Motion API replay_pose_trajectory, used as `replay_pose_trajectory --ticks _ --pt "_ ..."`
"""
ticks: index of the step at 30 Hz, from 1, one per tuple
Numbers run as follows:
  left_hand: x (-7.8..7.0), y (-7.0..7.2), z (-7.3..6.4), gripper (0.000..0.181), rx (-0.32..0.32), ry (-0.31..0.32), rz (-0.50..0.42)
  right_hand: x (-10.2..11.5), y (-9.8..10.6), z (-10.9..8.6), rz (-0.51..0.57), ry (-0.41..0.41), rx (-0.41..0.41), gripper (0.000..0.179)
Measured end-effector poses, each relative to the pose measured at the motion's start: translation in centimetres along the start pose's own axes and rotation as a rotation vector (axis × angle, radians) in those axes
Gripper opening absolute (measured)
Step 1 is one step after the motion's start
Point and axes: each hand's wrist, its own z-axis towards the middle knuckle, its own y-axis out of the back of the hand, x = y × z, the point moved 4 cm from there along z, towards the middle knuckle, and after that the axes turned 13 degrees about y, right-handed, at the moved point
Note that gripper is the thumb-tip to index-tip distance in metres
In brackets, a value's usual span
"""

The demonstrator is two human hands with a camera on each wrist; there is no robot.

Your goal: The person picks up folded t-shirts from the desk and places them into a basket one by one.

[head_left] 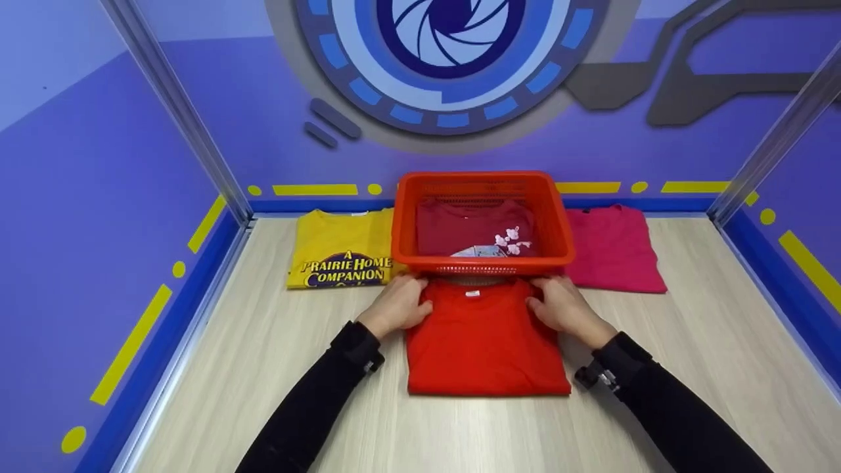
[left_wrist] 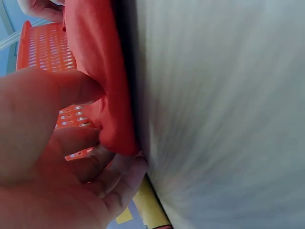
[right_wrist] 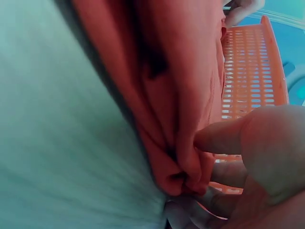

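Note:
A folded red T-shirt [head_left: 486, 348] lies on the table in front of the basket, its collar toward the far side. My left hand [head_left: 399, 303] pinches its far left corner, the thumb on top of the cloth and the fingers curled around the edge in the left wrist view. At the far right corner, my right hand [head_left: 564, 305] grips the shirt the same way; folded layers [right_wrist: 162, 109] show beside its thumb in the right wrist view. Just beyond both hands stands an orange-red plastic basket [head_left: 483, 261] holding a folded dark red shirt [head_left: 447, 230] with a pale flower print.
A folded yellow T-shirt [head_left: 328, 240] with lettering lies left of the basket, partly behind its side. On the right is a folded pink shirt [head_left: 617, 249]. Blue printed panels [head_left: 263, 118] wall the wooden table [head_left: 263, 368] at the back and both sides.

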Motion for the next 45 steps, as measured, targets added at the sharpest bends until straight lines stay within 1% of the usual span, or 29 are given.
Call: replay_pose_trajectory --ticks 6,10,15,18,20,23,25,28,30,33,36,39,42,45 --pt "0.1 -0.6 0.4 0.047 0.055 0.067 -0.104 -0.7 -0.3 0.3 0.098 -0.066 0.049 0.045" --pt "0.0 -0.7 0.5 0.043 0.057 0.08 -0.154 -0.7 -0.1 0.2 0.12 -0.075 0.058 0.047" --pt "-0.3 -0.5 0.2 0.044 0.058 0.086 -0.179 -0.5 0.5 -0.4 0.159 -0.097 0.04 0.047" --pt "-0.4 -0.2 -0.1 0.036 0.05 0.081 -0.2 -0.1 1.1 -0.9 0.181 -0.11 0.003 0.046" --pt "-0.5 0.1 -0.4 0.026 0.042 0.071 -0.227 0.3 1.5 -1.3 0.185 -0.11 -0.027 0.044" --pt "-0.5 0.7 -0.8 0.018 0.036 0.049 -0.262 1.0 2.2 -2.0 0.179 -0.098 -0.066 0.035" --pt "-0.5 1.4 -1.1 0.019 0.024 0.023 -0.287 1.5 2.8 -2.4 0.188 -0.083 -0.085 0.028" --pt "-0.5 3.0 -1.6 0.024 -0.007 -0.019 -0.334 2.2 4.3 -2.9 0.222 -0.046 -0.114 0.021" --pt "-0.6 4.3 -1.9 0.024 -0.034 -0.048 -0.383 2.6 5.6 -3.1 0.25 -0.019 -0.141 0.02" --pt "-0.9 6.4 -2.1 0.02 -0.077 -0.091 -0.465 3.2 7.8 -3.4 0.271 0.04 -0.203 0.021" --pt "-1.3 8.4 -2.1 0.019 -0.109 -0.14 -0.518 3.9 10.0 -3.4 0.274 0.109 -0.272 0.022" --pt "-1.6 10.3 -2.2 0.018 -0.134 -0.191 -0.525 4.6 11.9 -3.2 0.282 0.17 -0.315 0.024" --pt "-1.9 12.2 -2.2 0.02 -0.181 -0.247 -0.498 5.0 13.6 -2.9 0.256 0.218 -0.348 0.026" --pt "-2.3 13.9 -2.1 0.02 -0.224 -0.289 -0.483 5.5 15.3 -2.5 0.221 0.258 -0.395 0.023"
